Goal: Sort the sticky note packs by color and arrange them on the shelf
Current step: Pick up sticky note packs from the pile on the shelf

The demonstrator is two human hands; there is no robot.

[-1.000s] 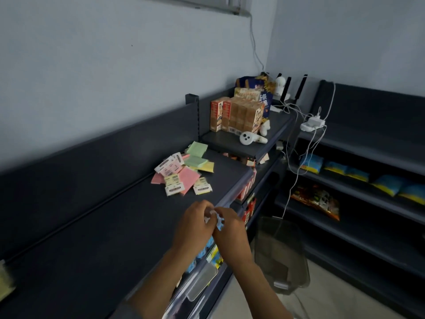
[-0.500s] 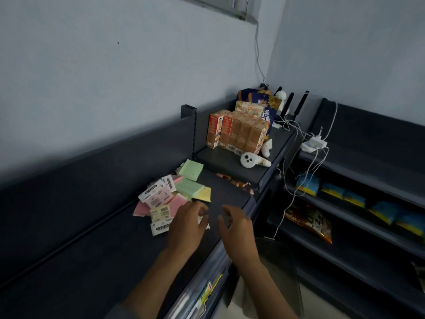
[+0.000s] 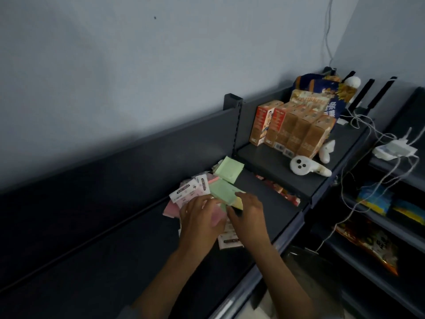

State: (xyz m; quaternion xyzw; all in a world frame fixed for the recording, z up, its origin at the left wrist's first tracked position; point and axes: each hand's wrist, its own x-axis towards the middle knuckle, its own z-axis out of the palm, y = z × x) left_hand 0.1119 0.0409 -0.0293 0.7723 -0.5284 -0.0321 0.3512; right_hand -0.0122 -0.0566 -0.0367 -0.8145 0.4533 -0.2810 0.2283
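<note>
A loose pile of sticky note packs lies on the dark shelf [image 3: 115, 249]. It holds green packs [image 3: 230, 169], pink packs [image 3: 171, 209], a yellow pack [image 3: 238, 204] and packs with white labels [image 3: 190, 193]. My left hand [image 3: 202, 223] rests on the pile, its fingers over a pink pack [image 3: 217, 217]. Beside it, my right hand [image 3: 249, 215] has its fingers laid across the green and yellow packs, thumb spread towards the left hand. Neither hand has lifted a pack. One labelled pack [image 3: 228, 240] shows below my hands. Part of the pile is hidden under them.
A higher shelf section [image 3: 264, 157] to the right carries orange cartons [image 3: 292, 127], snack bags [image 3: 322, 88] and a white controller [image 3: 301, 166]. White cables and a charger [image 3: 395, 150] hang at the corner. Side shelves on the right hold snack packets [image 3: 368, 245].
My hands were together at the shelf's front edge holding something small and blue. They then parted, moved forward and now lie on the pile. The view has moved closer.
</note>
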